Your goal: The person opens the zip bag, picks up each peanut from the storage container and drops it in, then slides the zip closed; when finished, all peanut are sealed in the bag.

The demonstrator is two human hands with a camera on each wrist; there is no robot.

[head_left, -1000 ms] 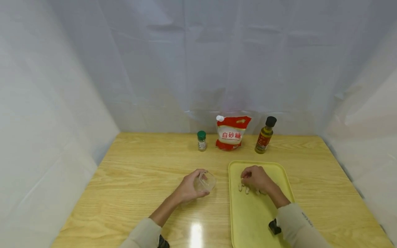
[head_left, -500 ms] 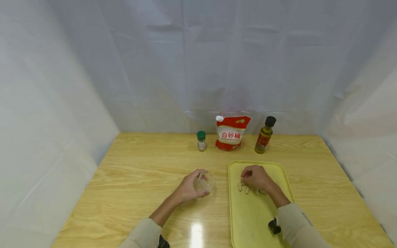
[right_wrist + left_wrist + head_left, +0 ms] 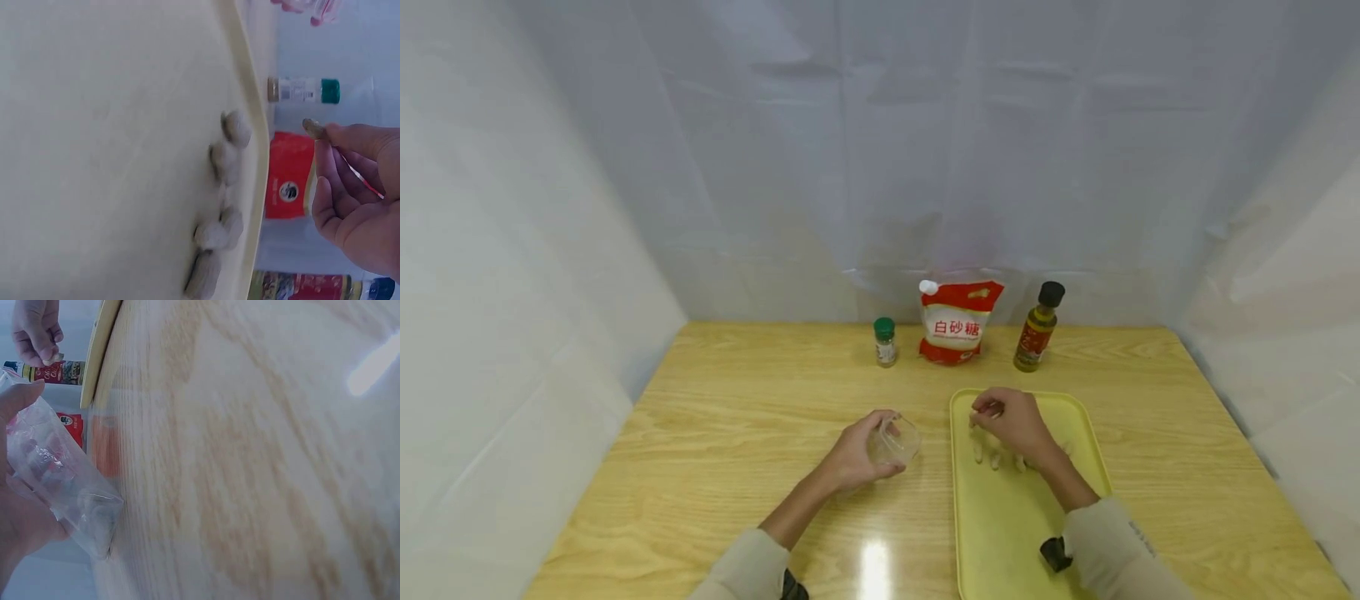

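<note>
My left hand (image 3: 853, 457) grips a clear plastic bag (image 3: 901, 443) upright over the wood table, its mouth held apart by fingers and thumb. In the left wrist view the bag (image 3: 69, 481) reaches down to the tabletop. Above the upper part of the yellow tray (image 3: 1000, 533), my right hand (image 3: 1017, 425) pinches a peanut between thumb and fingertips; the right wrist view shows this peanut (image 3: 314, 129) raised off the tray. Several peanuts (image 3: 225, 164) lie on the tray below, partly hidden by the hand in the head view.
Along the back of the table stand a green-capped shaker (image 3: 885, 342), a red and white sugar pouch (image 3: 957, 323) and a black-capped oil bottle (image 3: 1038, 327). Pale sheeting (image 3: 880, 167) surrounds the table at the back and sides.
My right hand has risen from the peanuts and shifted slightly left, lifting one peanut. The left hand and bag stay in nearly the same place.
</note>
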